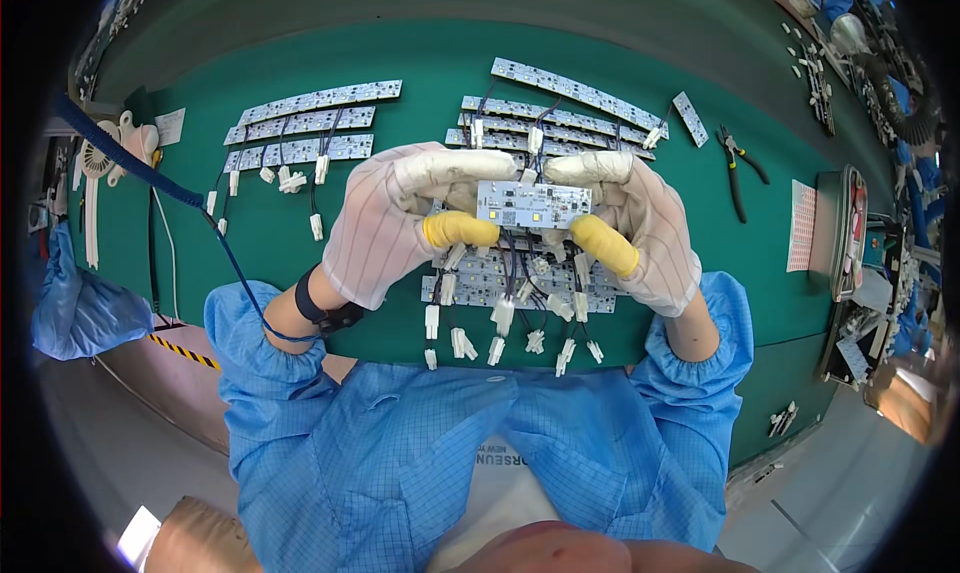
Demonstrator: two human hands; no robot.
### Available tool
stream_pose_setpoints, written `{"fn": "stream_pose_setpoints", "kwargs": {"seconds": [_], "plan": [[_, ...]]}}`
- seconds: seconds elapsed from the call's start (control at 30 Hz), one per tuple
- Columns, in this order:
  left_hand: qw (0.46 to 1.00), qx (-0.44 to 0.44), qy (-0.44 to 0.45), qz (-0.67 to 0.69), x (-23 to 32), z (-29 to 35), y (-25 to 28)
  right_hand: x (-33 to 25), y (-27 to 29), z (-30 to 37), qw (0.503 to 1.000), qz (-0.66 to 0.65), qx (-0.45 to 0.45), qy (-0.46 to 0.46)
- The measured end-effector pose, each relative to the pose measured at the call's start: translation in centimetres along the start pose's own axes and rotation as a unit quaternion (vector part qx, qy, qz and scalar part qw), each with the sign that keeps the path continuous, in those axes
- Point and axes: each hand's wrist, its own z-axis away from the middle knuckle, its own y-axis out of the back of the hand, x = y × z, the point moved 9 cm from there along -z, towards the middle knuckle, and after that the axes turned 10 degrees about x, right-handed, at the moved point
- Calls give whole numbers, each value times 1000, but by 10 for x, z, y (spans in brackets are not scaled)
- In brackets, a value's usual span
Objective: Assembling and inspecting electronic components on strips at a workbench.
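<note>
Between my two gloved hands I hold a short white LED circuit board [535, 205], raised above the green mat. My left hand [400, 213] pinches its left end, thumb in a yellow finger cot below and fingers along the top. At the right end my right hand [640, 218] grips it the same way. Under and in front of the hands lies a stack of longer LED boards [590, 295], partly hidden, with dark wires and white connectors [502, 315] hanging toward me. Beyond the hands, several long LED strips [570, 91] are laid in rows.
More LED strips [310, 123] lie at the left with wired connectors. A small loose board [690, 119] and yellow-black pliers [738, 168] rest at the right, near a label sheet [801, 225] and a metal box [848, 223]. A blue coiled cord [150, 168] runs to my left wrist.
</note>
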Motion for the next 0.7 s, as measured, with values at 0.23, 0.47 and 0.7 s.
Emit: {"fn": "stream_pose_setpoints", "kwargs": {"seconds": [0.23,0.47,0.7], "plan": [[997,-22,24,-63,0,-1,1,-8,0,2,998,49,-11,32],[995,-13,-49,-83,7,-4,2,-7,0,2,998,43,-22,46],[986,33,-126,-105,22,0,3,-11,-1,2,993,102,-34,50]]}}
